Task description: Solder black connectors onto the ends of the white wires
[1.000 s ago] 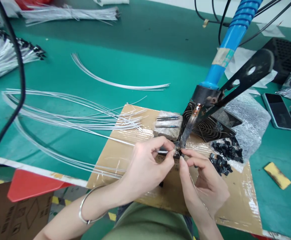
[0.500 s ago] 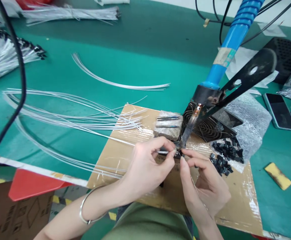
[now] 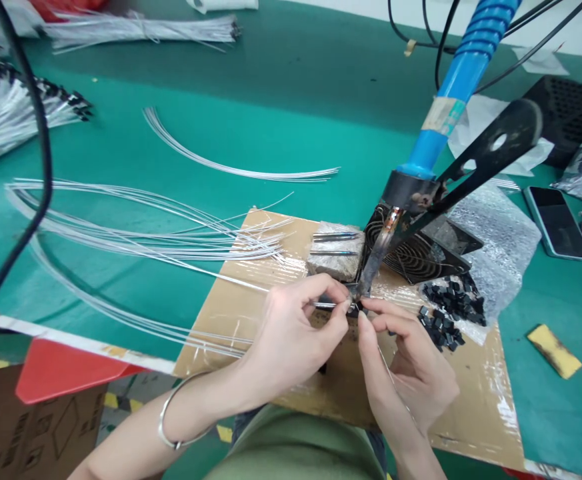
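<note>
My left hand [image 3: 305, 327] is closed in a pinch on a thin white wire [image 3: 241, 281], whose tail runs out to the left. Close beside it, the fingertips of my right hand [image 3: 405, 360] are pressed together on a thin strand of solder wire [image 3: 393, 380] that crosses the palm. Both sets of fingertips meet just under the tip of a blue-handled soldering iron [image 3: 378, 257], held at a slant by a black metal bracket [image 3: 491, 160]. The exact joint at the tip is small and partly hidden by my fingers.
Loose white wires [image 3: 135, 233] fan out leftward from the cardboard sheet [image 3: 221, 320]. Small black connector pieces [image 3: 441, 327] lie right of my hands. Farther right are a yellow sponge [image 3: 555, 351] and a phone [image 3: 558, 223]. A black cable [image 3: 45, 147] hangs at left.
Both hands keep their pinches beneath the iron tip. The right fingertips sit very slightly further left, and the view has shifted a little.
</note>
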